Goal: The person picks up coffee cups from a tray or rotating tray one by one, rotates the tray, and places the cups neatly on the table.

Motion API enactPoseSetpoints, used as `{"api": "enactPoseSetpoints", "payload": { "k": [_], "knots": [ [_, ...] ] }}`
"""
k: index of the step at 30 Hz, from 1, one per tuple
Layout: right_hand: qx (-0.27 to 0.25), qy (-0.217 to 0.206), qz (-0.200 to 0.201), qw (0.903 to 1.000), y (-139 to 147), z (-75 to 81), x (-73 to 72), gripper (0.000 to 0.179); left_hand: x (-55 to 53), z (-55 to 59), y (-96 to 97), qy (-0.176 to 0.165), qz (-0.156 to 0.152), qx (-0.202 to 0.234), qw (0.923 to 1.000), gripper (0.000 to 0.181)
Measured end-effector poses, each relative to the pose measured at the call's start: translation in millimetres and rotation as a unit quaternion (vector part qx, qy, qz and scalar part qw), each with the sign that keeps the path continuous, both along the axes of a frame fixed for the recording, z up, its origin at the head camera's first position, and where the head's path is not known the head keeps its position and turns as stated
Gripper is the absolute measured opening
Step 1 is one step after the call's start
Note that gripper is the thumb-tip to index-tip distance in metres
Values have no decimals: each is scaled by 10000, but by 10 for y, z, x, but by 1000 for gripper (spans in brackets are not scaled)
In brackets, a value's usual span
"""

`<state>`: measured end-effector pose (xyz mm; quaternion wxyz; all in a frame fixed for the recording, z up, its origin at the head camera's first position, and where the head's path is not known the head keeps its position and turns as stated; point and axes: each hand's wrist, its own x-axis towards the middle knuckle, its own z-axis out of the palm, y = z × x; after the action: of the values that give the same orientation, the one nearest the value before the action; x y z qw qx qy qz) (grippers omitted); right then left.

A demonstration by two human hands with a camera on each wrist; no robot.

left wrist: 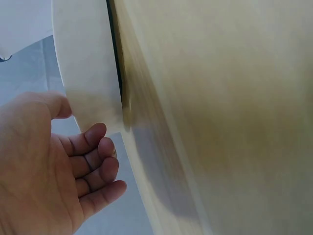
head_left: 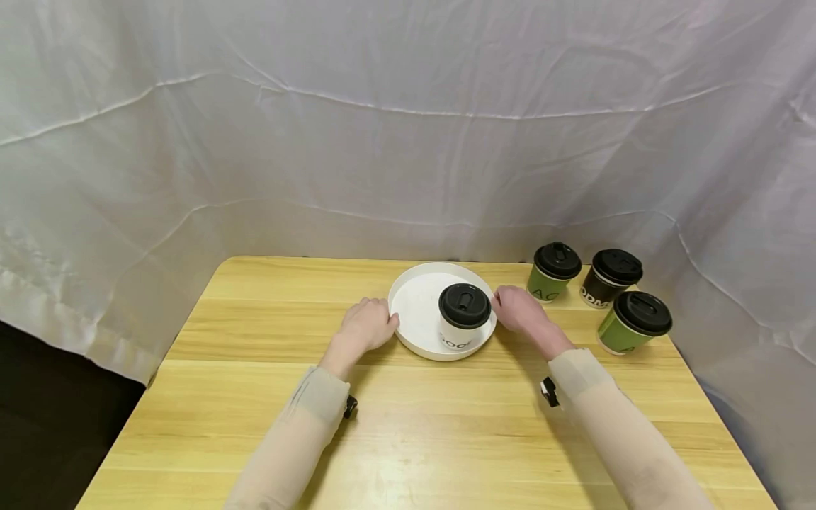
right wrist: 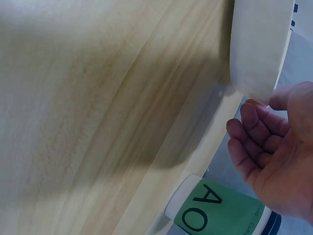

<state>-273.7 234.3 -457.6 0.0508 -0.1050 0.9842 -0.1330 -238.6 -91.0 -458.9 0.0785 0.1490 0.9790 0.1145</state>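
Observation:
A round white tray (head_left: 421,304) lies at the back middle of the wooden table, bearing one white paper cup (head_left: 457,336) with a black lid. At the tray's left side my left hand (head_left: 368,324) pinches the rim, thumb over the edge and curled fingers against the outer wall (left wrist: 90,63). My right hand (head_left: 519,309) holds the opposite side, its thumb and index finger meeting at the wall (right wrist: 259,49). Whether the tray is slightly raised, I cannot tell.
Right of my right hand stand a green cup (head_left: 548,282), a black cup (head_left: 599,289) and another green cup (head_left: 617,333), all black-lidded. The nearest green cup is close to that hand. Pale curtains (head_left: 395,163) hang behind and beside the wooden table (head_left: 421,432).

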Motion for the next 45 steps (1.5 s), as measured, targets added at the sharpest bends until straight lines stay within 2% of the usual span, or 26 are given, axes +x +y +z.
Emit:
{"api": "enactPoseSetpoints", "payload": {
  "k": [6,16,22,30,38,45],
  "knots": [
    [-59,-34,-100,9999,18,6,39,25,38,-27,44,11,11,61,10000,43],
    [-195,107,-188,9996,38,40,250,29,113,-49,64,12,78,77,9999,48],
    [-227,-125,-300,9992,6,78,376,24,195,-30,82,-66,65,109,9999,52],
    [-306,-155,-276,9990,-18,35,482,20,272,-26,105,-10,73,247,9997,47],
    [-355,-96,-349,9987,-6,23,462,19,285,-9,97,-78,168,405,9990,41],
    [-357,-45,-280,9990,20,11,375,17,218,49,82,-102,317,417,9986,45]
  ]
}}
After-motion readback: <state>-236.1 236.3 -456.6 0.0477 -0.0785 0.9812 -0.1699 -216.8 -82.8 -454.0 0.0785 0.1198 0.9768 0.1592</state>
